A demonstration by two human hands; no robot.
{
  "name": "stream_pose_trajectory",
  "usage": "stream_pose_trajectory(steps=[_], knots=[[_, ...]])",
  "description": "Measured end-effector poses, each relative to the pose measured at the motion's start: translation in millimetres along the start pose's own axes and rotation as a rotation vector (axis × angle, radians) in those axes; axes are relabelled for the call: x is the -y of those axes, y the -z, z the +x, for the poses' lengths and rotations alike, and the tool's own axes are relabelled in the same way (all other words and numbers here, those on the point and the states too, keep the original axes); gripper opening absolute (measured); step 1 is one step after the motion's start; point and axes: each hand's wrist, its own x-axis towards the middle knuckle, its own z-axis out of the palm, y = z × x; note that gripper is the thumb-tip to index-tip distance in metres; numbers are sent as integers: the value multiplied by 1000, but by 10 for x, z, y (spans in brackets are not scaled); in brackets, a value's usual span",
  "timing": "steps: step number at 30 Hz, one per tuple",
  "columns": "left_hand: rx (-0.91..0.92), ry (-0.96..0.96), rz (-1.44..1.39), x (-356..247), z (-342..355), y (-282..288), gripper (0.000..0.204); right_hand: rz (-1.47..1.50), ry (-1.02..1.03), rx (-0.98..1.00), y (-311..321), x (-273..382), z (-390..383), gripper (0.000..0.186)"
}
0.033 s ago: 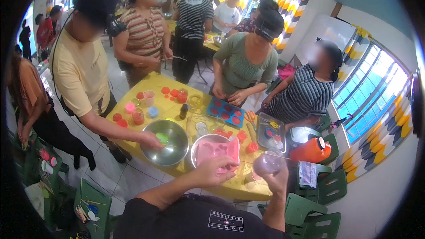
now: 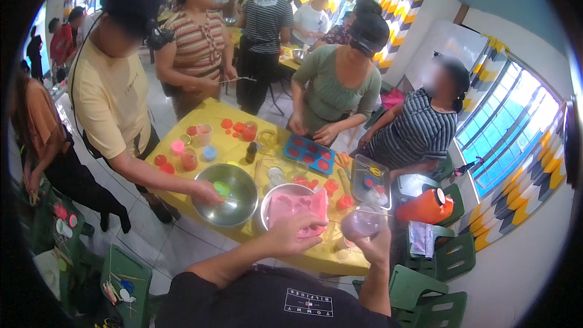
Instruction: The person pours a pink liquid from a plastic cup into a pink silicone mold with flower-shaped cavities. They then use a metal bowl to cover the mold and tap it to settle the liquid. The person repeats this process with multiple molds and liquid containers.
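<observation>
My left hand (image 2: 294, 234) is closed on the near right edge of a pink silicone mold (image 2: 291, 201) with shaped hollows. The mold rests over a metal bowl (image 2: 265, 211) at the table's near side. To its right, my right hand (image 2: 375, 244) grips a clear rounded cup (image 2: 362, 221), held above the table edge. A thin stick (image 2: 378, 211) lies across the cup's top. The cup's contents are hard to make out. Left of the mold, a co-worker's hand (image 2: 208, 193) holds a green scoop (image 2: 221, 189) over a large steel bowl (image 2: 240, 222).
A yellow-covered table (image 2: 176, 173) carries red pieces, small jars and a blue mold tray (image 2: 308, 154) with red fillings. A clear plastic bin (image 2: 371, 177) stands at the right, near an orange jug (image 2: 425, 206). Green chairs (image 2: 419, 285) flank me. Several people stand around the table.
My right hand and the clear cup have shifted slightly left. My left hand stays at the pink mold.
</observation>
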Motion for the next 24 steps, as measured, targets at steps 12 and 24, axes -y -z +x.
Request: stream_pose_trajectory(steps=[12, 24], knots=[[-143, 70, -106, -83, 36, -184, 83, -23, 180, 391, -237, 85, 314, 71], [-274, 13, 0, -336, 153, -299, 74, -14, 283, 553, -173, -48, 475, 76]])
